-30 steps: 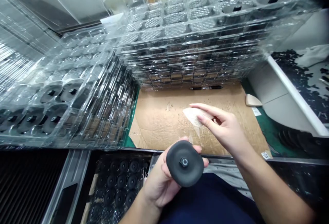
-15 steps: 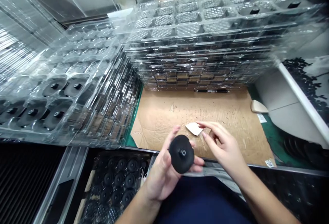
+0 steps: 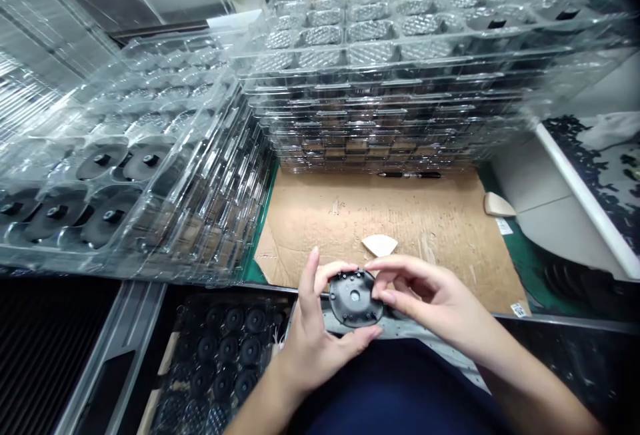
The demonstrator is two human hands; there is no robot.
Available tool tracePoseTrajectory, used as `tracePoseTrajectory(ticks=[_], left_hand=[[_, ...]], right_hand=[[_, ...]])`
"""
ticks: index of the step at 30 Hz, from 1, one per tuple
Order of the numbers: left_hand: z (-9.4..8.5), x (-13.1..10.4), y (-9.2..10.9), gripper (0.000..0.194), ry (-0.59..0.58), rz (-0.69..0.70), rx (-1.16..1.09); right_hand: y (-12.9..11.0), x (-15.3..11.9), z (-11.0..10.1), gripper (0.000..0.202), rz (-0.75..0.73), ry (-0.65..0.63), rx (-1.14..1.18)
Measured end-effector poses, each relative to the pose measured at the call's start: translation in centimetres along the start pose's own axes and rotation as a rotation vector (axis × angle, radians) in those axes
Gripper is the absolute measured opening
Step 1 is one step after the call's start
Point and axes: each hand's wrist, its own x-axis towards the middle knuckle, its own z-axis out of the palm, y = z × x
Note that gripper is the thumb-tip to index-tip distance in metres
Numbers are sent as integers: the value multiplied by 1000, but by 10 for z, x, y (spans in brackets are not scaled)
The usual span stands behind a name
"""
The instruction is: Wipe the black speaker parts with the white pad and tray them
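My left hand (image 3: 320,335) holds a round black plastic cover (image 3: 353,305) by its rim, thumb below and fingers above. The cover's inner side faces me, with small pegs along its top and bottom edges and a pale round spot in the middle. My right hand (image 3: 415,292) has its thumb and fingertips closed at the cover's right edge; whether a small piece is between them is hidden. Just beyond the hands, a white wedge-shaped sponge (image 3: 379,245) lies on the cardboard sheet (image 3: 320,215).
Clear plastic trays rise in a stack at the back (image 3: 370,95) and another at the left (image 3: 200,175), some pockets holding black covers. A pen (image 3: 410,174) and a second wedge (image 3: 499,205) lie farther off. Below left is a tray of black parts (image 3: 227,348).
The cover has turned over from its knobbed outer side to its inner side. My right hand has let go of the white sponge and moved to the cover's right edge.
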Motion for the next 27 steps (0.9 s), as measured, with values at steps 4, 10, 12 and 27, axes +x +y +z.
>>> tracePoseTrajectory(ticks=[4,10,12,27], left_hand=[[-6,-4,5,107,-79,-147,-95],[-11,-7,12,110,-254,-335,-351],[-11,-7,12,111,-292,-341,-381],[4,2,13,113,-338,-266,-358]], right_hand=[[-13,9,-1,21,105,-282,111],[-22,10,3,12,122,-473,357],[-19,8,5,8,120,-477,382],[0,-20,-7,7,175,-261,336]])
